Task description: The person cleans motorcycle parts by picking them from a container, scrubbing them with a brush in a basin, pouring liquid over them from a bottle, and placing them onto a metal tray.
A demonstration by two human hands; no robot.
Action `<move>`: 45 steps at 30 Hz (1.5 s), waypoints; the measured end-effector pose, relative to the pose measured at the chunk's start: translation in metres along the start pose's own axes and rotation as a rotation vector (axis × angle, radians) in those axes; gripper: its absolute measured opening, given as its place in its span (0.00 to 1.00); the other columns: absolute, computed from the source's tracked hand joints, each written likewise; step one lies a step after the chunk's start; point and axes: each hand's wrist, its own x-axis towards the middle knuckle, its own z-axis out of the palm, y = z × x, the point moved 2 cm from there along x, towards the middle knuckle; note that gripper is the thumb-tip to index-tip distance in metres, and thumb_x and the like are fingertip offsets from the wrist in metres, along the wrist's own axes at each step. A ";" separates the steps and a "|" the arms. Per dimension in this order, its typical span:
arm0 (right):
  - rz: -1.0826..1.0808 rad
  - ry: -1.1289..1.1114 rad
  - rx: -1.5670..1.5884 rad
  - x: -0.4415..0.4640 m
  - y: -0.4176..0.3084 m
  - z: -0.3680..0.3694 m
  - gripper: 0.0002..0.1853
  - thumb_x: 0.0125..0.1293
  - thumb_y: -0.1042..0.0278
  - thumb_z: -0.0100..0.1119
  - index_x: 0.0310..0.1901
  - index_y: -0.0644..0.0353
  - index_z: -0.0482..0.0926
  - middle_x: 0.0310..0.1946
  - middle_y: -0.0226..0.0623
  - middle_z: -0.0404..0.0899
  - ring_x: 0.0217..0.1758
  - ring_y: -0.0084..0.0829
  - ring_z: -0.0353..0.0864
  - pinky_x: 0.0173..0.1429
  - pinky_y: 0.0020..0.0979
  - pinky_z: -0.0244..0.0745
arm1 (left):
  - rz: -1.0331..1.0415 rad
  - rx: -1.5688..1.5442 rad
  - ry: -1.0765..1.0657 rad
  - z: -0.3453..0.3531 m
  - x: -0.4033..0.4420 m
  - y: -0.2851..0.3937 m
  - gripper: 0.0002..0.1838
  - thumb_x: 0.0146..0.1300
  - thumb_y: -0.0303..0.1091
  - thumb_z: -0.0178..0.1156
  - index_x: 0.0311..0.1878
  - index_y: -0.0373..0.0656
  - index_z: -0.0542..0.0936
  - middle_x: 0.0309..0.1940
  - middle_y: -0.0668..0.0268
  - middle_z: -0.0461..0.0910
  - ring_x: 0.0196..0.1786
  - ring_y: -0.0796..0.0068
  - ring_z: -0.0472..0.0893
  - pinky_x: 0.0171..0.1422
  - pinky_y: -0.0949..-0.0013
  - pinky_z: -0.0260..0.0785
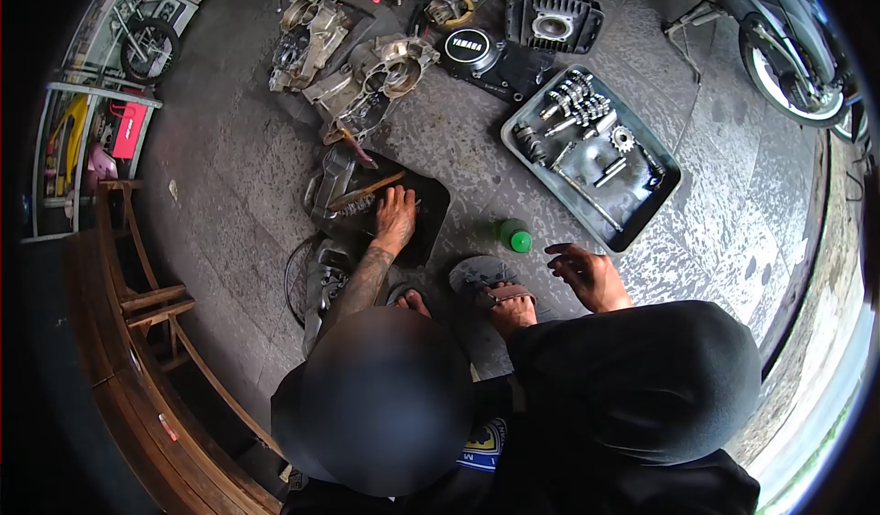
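Note:
My left hand [396,220] reaches over a dark tray [431,211], fingers stretched out close to a wooden-handled tool [368,191]; whether the fingertips touch it I cannot tell. Beside the tool, a metal casing [337,174] lies at the tray's left side. My right hand [591,277] hovers above my right knee, fingers loosely curled and apart, with nothing in them. A green bottle [513,234] with a green cap stands on the floor between the two hands. Beyond my right hand lies a grey tray [559,191] holding gear shafts [577,101], a sprocket [623,139] and rods.
Engine case halves [380,75], a cover marked YAMAHA [469,46] and a finned cylinder [554,22] lie farther out. Another metal part [327,277] sits by my left forearm. A wooden bench [137,359] runs along the left; a motorcycle [793,66] stands at right.

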 end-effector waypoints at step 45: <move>0.086 -0.059 0.079 0.007 0.029 0.011 0.13 0.66 0.71 0.53 0.52 0.58 0.75 0.35 0.37 0.84 0.36 0.26 0.84 0.40 0.27 0.78 | -0.609 -0.617 -0.378 -0.014 0.020 0.006 0.31 0.47 0.57 0.66 0.39 0.35 0.81 0.38 0.49 0.82 0.42 0.52 0.82 0.44 0.56 0.75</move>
